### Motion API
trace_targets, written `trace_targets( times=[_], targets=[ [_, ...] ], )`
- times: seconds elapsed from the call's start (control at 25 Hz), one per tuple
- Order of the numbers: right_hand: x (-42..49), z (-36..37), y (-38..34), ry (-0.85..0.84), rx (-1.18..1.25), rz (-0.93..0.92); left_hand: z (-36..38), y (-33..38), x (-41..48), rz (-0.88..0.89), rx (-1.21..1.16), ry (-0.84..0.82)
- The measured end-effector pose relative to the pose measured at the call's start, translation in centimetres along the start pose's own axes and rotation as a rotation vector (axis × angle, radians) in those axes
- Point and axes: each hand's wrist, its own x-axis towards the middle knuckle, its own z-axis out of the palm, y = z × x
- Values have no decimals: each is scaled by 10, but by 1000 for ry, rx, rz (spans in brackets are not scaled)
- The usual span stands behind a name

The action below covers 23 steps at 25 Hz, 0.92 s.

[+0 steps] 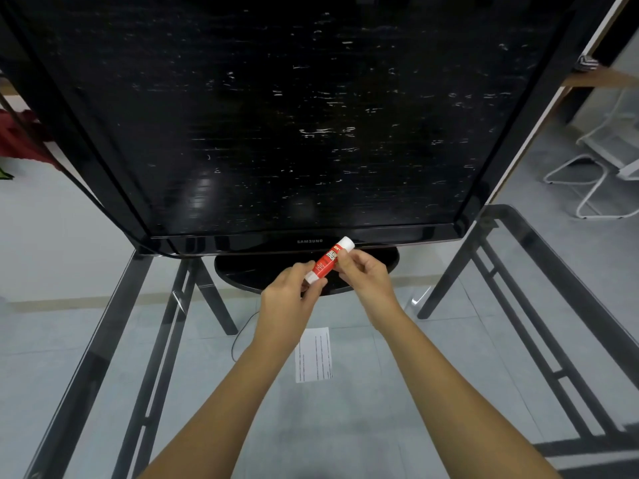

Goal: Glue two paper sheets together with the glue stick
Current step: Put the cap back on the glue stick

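A red and white glue stick (327, 259) is held tilted above the glass table, its white cap end pointing up and to the right. My left hand (289, 295) pinches its lower white end. My right hand (366, 276) grips the red body just below the cap. A small white paper sheet with dotted lines (314, 355) lies flat on the glass, nearer me than my hands and between my forearms. I make out only one sheet.
A large black television (276, 115) on an oval stand (242, 269) fills the far side of the glass table (103, 340). Dark metal table legs show through the glass. A white wire chair (601, 160) stands on the floor at the right.
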Motion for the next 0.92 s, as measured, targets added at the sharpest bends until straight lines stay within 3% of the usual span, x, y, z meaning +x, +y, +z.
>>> trace_targets(
  times=[0.12, 0.2, 0.28, 0.44, 0.76, 0.84, 0.92],
  targets=[
    [10, -20, 34, 94, -245, 16, 4, -6, -2, 10, 1, 16],
    [17, -44, 68, 203, -644, 8, 4, -9, -2, 10, -10, 27],
    [17, -63, 104, 109, -1008, 101, 4, -13, -1, -1, -10, 35],
    [11, -80, 151, -188, -1365, 317, 0, -20, -1, 2, -17, 45],
    [14, -76, 158, -179, -1482, 242, 2, -31, -8, -6, 13, 24],
    [22, -71, 141, -79, -1326, 149, 4, -31, -8, -5, 0, 23],
    [31, -57, 115, 121, -952, 58, 8, -32, -8, -17, -27, 28]
  ],
)
